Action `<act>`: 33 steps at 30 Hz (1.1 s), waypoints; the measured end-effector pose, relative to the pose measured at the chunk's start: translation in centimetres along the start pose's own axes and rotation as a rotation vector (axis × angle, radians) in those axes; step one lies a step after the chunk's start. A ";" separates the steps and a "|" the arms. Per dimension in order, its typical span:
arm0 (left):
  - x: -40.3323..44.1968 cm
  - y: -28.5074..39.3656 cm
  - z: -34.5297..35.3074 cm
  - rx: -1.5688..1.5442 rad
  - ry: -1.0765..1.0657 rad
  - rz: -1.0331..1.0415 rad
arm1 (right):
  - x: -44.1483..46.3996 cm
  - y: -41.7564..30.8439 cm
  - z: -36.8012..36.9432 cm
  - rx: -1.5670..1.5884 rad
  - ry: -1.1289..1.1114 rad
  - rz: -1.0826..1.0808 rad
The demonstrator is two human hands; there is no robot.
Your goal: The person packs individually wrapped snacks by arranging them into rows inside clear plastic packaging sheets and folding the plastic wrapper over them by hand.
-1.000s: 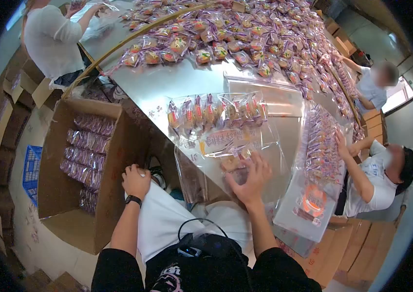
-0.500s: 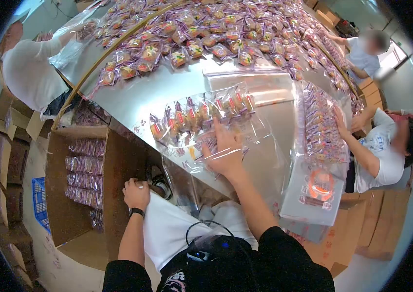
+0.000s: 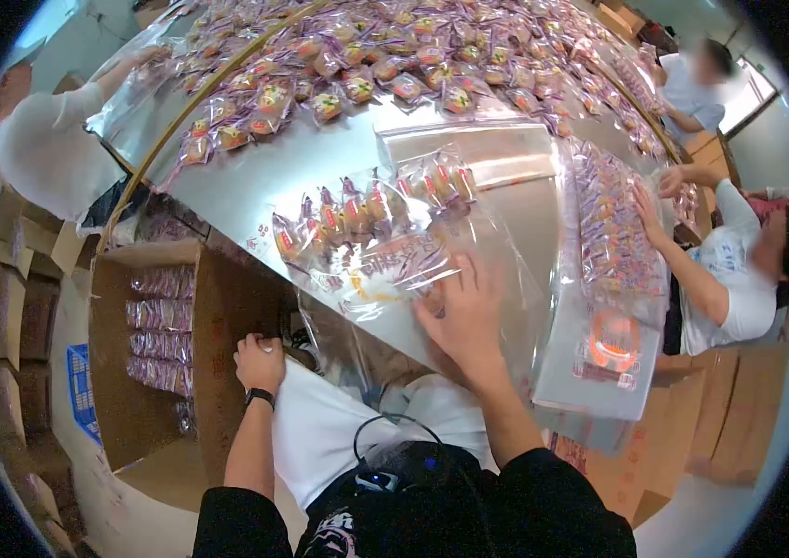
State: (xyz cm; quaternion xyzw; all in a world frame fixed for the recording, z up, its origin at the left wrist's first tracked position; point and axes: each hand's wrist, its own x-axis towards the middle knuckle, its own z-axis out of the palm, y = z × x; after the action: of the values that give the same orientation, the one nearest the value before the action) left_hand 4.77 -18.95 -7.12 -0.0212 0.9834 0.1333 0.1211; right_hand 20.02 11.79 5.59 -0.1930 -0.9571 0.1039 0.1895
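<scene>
My right hand is over the lower right part of a clear plastic bag, fingers apart and a little blurred; I cannot tell how firmly it touches the film. Inside the bag stands a row of small wrapped cakes with red labels and purple-edged wrappers, lying on the metal table. My left hand, with a dark wristband, is low beside my thigh. Its fingers curl over the edge of an open cardboard box, which holds several packed rows of wrapped cakes.
A heap of wrapped cakes covers the table's far side. At right lie a filled bag and a stack of flat printed bags. Co-workers stand at left and right. A blue crate is on the floor.
My right hand has drawn back from the cakes toward the bag's lower right, its fingers spreading. The bagged row has shifted slightly left. My left hand stays at the box.
</scene>
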 end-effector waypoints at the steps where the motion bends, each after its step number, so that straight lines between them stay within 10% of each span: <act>1: 0.1 -0.1 0.1 -0.007 -0.006 -0.005 | 0.4 0.2 0.4 0.129 -0.004 0.044; 15: -0.2 -1.8 1.1 -0.027 0.042 -0.005 | 6.6 -2.7 4.9 0.807 0.482 0.235; 33: -0.1 -1.2 0.6 -0.026 0.016 -0.031 | 10.4 0.8 6.5 0.439 0.490 -0.305</act>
State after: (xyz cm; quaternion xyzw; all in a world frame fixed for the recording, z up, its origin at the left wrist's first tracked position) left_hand 5.07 -19.95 -7.93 -0.0393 0.9821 0.1439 0.1148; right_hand 8.79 15.90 2.83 -0.0219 -0.8560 0.2282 0.4634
